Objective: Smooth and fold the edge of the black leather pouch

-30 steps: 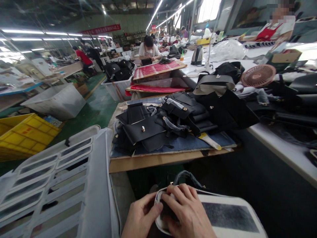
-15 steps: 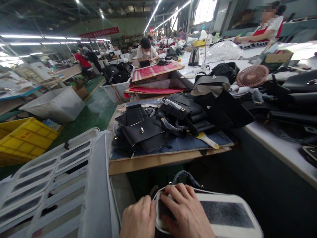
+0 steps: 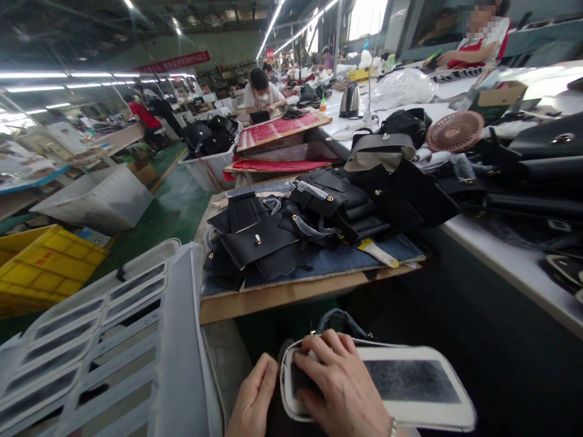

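Observation:
At the bottom middle my right hand (image 3: 339, 385) presses down on the left end of a white-rimmed flat board (image 3: 423, 406) with a dark panel in its middle. My left hand (image 3: 252, 400) lies against the board's left edge with its fingers curled. Whether it grips the edge is hidden. A wrapped bag handle (image 3: 341, 321) sticks up just behind the board. Further off, a pile of black leather bags (image 3: 291, 227) lies on a blue sheet over a wooden bench (image 3: 282, 294).
A white slotted plastic crate (image 3: 104, 346) stands at my left. A yellow crate (image 3: 40, 270) and a grey bin (image 3: 98, 194) sit on the green floor beyond. A pink fan (image 3: 455, 130), a kettle (image 3: 350, 100) and more black bags are on the long white table at right. Other people work at far benches.
My left hand has slid down and left along the board's edge. My right hand stays pressed on the board. The view has tilted slightly, so the scene sits a little lower and to the left.

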Demonstrator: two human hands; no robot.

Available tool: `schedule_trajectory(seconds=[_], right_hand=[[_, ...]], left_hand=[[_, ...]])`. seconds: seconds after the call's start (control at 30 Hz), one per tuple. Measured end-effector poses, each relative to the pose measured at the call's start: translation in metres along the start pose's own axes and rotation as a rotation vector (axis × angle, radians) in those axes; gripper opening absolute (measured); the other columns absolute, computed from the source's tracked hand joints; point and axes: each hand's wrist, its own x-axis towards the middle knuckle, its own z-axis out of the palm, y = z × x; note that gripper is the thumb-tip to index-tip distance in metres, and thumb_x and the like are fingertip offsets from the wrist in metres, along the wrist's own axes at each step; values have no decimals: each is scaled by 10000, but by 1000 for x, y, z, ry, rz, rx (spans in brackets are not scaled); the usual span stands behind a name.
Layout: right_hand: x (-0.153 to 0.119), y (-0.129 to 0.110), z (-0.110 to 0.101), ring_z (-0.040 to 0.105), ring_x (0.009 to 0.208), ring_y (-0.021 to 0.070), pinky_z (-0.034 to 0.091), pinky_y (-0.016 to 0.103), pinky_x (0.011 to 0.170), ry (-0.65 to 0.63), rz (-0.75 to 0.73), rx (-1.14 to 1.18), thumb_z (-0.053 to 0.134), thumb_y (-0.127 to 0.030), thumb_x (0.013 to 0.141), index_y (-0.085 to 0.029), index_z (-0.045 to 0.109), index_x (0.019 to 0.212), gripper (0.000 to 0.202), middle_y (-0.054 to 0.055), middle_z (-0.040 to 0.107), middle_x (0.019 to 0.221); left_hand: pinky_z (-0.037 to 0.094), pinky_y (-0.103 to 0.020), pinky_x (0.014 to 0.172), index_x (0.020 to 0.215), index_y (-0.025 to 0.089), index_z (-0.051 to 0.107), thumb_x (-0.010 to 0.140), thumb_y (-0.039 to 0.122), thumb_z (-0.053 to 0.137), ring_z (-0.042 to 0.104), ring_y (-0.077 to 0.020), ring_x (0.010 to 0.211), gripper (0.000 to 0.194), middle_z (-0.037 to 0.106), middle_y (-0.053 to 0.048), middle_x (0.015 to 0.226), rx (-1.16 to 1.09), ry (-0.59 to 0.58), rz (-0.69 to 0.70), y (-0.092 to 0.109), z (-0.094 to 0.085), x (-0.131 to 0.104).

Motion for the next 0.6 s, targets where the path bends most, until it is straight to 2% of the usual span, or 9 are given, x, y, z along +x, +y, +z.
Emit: schedule_trajectory(seconds=[0.1, 0.17, 0.27, 0.3, 0.37, 0.43, 0.5, 0.6], right_hand=[[-1, -1, 0, 443, 1011, 197, 245, 367, 897, -3, 6, 6, 778, -270, 794, -302, 607, 1018, 284, -74, 580, 1110], [-1, -2, -1, 442, 1011, 195, 248, 363, 891, -1, 10, 15, 766, -262, 793, -307, 608, 1021, 281, -75, 582, 1113], [0, -3, -5, 447, 1002, 192, 252, 366, 888, -7, 28, 19, 738, -223, 795, -299, 611, 1012, 263, -70, 589, 1109], [1, -3, -6, 451, 1001, 193, 255, 369, 889, -23, 34, 19, 727, -221, 799, -289, 611, 999, 241, -66, 591, 1109], [1, -4, -9, 460, 1009, 196, 264, 375, 898, -76, 53, 17, 710, -244, 812, -271, 611, 974, 192, -60, 595, 1111], [1, -5, -10, 469, 1028, 201, 273, 377, 910, -122, 70, 10, 701, -292, 828, -276, 616, 980, 175, -62, 596, 1128], [1, -5, -10, 470, 1053, 208, 278, 380, 922, -130, 76, -2, 702, -328, 833, -300, 615, 1023, 211, -67, 591, 1156], [1, -3, -8, 466, 1056, 210, 275, 381, 927, -104, 57, -6, 713, -325, 825, -319, 604, 1058, 257, -74, 586, 1165]], left_hand=[[427, -226, 734, 783, 184, 580, 790, 632, 668, 470, -142, 771, 457, 518, 11, 770, -420, 5, -86, -20, 12, 2], [435, -216, 745, 788, 183, 598, 771, 556, 737, 480, -119, 739, 397, 543, 22, 754, -690, 6, -140, -31, 22, 3], [453, -220, 844, 802, 191, 647, 773, 446, 778, 528, -92, 715, 288, 600, 31, 750, -902, 4, -118, -36, 32, 5], [453, -224, 883, 841, 201, 678, 772, 430, 782, 571, -100, 767, 260, 642, 20, 802, -933, -4, -101, -36, 35, 5], [448, -258, 971, 1007, 243, 725, 779, 431, 773, 633, -160, 1001, 299, 709, -25, 1040, -1023, -44, -122, -37, 39, 6], [408, -311, 1079, 1147, 279, 714, 802, 433, 740, 544, -223, 1268, 379, 650, -43, 1295, -1155, -108, -188, -39, 44, 8], [341, -349, 1162, 1188, 284, 705, 808, 416, 715, 435, -244, 1387, 402, 604, -33, 1374, -1272, -156, -241, -43, 48, 9], [299, -341, 1198, 1136, 260, 737, 778, 395, 729, 371, -246, 1430, 383, 633, -33, 1336, -1320, -116, -282, -51, 51, 11]])
